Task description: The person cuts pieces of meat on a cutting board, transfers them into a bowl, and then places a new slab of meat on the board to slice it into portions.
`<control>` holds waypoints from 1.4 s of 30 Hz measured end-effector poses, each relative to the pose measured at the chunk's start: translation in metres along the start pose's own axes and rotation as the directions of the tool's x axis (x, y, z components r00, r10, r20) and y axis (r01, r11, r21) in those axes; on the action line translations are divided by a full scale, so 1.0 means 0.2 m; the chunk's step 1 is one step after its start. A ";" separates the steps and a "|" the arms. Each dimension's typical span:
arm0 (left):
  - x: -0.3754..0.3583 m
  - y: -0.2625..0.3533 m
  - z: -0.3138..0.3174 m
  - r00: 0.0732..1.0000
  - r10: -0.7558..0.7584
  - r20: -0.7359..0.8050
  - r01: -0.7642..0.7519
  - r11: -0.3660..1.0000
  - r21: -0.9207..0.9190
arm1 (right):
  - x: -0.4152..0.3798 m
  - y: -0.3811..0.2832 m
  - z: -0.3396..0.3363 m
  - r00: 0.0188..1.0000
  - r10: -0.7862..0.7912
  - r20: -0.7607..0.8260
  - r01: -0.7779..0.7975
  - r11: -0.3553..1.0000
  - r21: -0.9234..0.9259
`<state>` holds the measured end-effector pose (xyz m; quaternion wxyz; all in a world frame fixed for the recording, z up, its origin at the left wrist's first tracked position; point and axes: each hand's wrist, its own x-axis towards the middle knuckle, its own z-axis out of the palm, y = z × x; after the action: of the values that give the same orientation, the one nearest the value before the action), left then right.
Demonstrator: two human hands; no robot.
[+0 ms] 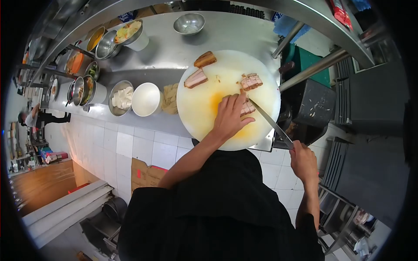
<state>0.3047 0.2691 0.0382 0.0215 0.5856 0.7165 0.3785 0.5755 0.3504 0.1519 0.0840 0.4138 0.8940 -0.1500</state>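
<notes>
Nearest, the knife (275, 126) is held by its handle in the right hand (304, 161), with the fingers wrapped closed around it. The left hand (230, 114) is laid over the near piece of sliced meat (247, 108), its fingers held close together and its thumb spread apart; whether the meat is pinched or only pressed cannot be told. The meat lies on the round cutting board (235, 65), with the blade tip just beside it and the left fingers.

For clean, safe cuts, the left fingertips are best curled back, so that the blade is guided by the knuckles. The thumb should be kept behind them. Long, smooth strokes would likely serve better than hard pushing, since the fatty layers may slide or split apart. The meat should be held flat and steady, with even spacing between cuts.

Farther across the board, another cut block (251, 81) is seen, then two unsliced slabs (196, 79), placed end to end. Beyond the board, a metal bowl (189, 24) is set on the counter.
</notes>
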 end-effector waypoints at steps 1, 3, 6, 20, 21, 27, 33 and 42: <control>-0.01 0.02 -0.03 0.999 -0.045 0.017 0.044 0.998 0.041 | -0.01 -0.02 0.01 1.000 0.019 0.002 -0.019 1.000 0.019; -0.01 0.02 -0.05 0.995 -0.092 0.027 0.089 0.992 0.087 | -0.03 -0.05 0.05 0.999 0.040 0.002 -0.040 0.997 0.063; 0.01 0.03 -0.04 0.974 -0.214 0.079 0.210 0.976 0.057 | -0.05 -0.11 0.07 0.998 0.068 0.012 -0.069 0.996 0.063; 0.05 -0.03 0.00 0.986 -0.130 0.103 0.141 0.983 -0.113 | -0.08 -0.12 0.09 0.994 0.111 0.003 -0.111 0.991 0.079; 0.04 -0.01 0.00 0.986 -0.131 0.104 0.142 0.983 -0.113 | -0.08 -0.13 0.09 0.994 0.112 -0.001 -0.112 0.992 0.064; 0.05 0.01 0.08 0.995 -0.083 -0.048 0.082 0.997 -0.005 | -0.09 -0.22 0.11 0.986 0.163 0.034 -0.166 0.981 0.098; 0.04 -0.02 0.09 0.996 -0.072 -0.045 0.071 0.997 -0.022 | -0.08 -0.19 0.13 0.995 0.097 -0.007 -0.096 0.991 0.095; 0.02 0.06 -0.01 0.994 -0.084 -0.063 0.092 0.987 0.133 | -0.08 -0.19 0.11 0.994 0.109 -0.013 -0.107 0.986 0.125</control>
<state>0.3117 0.2715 0.0475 -0.0220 0.5425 0.7659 0.3443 0.5575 0.3092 0.1426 0.0574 0.4676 0.8599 -0.1964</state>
